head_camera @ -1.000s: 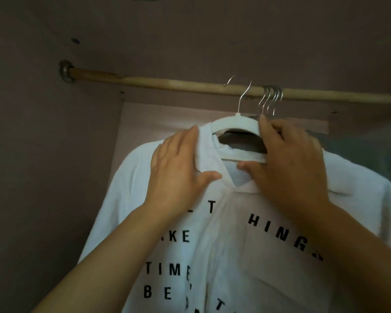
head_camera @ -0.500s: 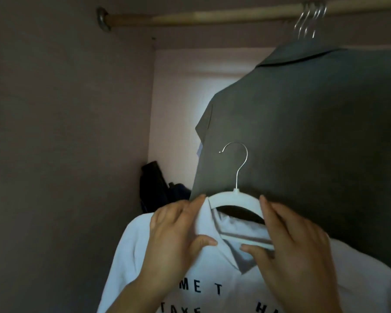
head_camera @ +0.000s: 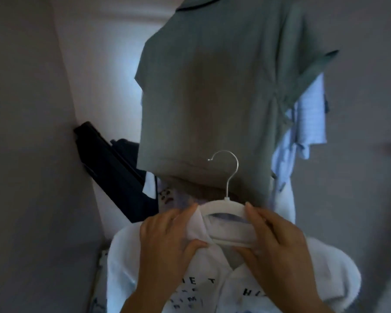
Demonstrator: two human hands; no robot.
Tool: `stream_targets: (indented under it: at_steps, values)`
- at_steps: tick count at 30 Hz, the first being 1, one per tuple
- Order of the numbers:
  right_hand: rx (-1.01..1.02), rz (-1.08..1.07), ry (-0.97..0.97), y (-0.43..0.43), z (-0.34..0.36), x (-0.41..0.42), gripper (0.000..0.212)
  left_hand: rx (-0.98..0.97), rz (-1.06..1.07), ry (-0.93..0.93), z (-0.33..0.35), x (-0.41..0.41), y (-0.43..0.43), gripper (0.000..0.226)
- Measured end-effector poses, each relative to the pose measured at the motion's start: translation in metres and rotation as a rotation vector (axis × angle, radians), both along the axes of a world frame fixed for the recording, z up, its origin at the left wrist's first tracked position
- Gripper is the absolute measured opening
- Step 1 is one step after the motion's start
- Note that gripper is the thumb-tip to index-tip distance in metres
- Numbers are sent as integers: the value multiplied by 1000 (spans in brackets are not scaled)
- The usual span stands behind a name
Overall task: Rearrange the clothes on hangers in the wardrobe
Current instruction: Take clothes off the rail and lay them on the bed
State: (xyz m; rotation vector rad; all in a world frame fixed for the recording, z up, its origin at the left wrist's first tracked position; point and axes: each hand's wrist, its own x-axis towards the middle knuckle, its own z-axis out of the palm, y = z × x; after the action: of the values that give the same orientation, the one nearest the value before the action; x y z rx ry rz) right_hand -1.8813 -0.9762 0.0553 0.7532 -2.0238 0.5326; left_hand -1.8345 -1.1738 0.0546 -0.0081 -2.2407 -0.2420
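Two hands clamp one white hanger point(head_camera: 221, 205) bearing a printed white shirt point(head_camera: 325, 279): left hand point(head_camera: 167, 240) and right hand point(head_camera: 278, 245) at opposite shoulders, long axis crosswise, hook point(head_camera: 229, 168) uppermost, below a hanging grey-green top point(head_camera: 212, 86).

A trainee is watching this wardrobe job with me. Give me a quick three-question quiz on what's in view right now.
1. True or false: the white hanger's hook is caught on something.
2. What colour is the hanging shirt behind that hook? A green-grey, B red, C yellow.
3. The left hand grips the white shirt at the collar. Which hand grips the hanger's bare bar?
Key: 1 false, the hook is free in the air. 2 A. 3 the right hand.
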Motion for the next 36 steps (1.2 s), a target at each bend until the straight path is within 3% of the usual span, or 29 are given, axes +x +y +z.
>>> stream_targets:
  at_steps: [6,17,26,29,36]
  values:
    - [-42,-255,-32,65,-23,98,57,8,-302,9,-21,46,61,64]
    - [-15,-674,-87,190,-41,288,73,97,-763,-34,-41,154,201,65]
    - [-31,-1062,-91,269,-50,524,91,82,-1157,43,-46,328,326,68]
    - [-8,-1232,-126,286,-48,608,91,85,-1314,45,-46,390,367,72]
    - [15,-1608,-103,300,-38,777,85,89,-1702,4,-38,523,457,57]
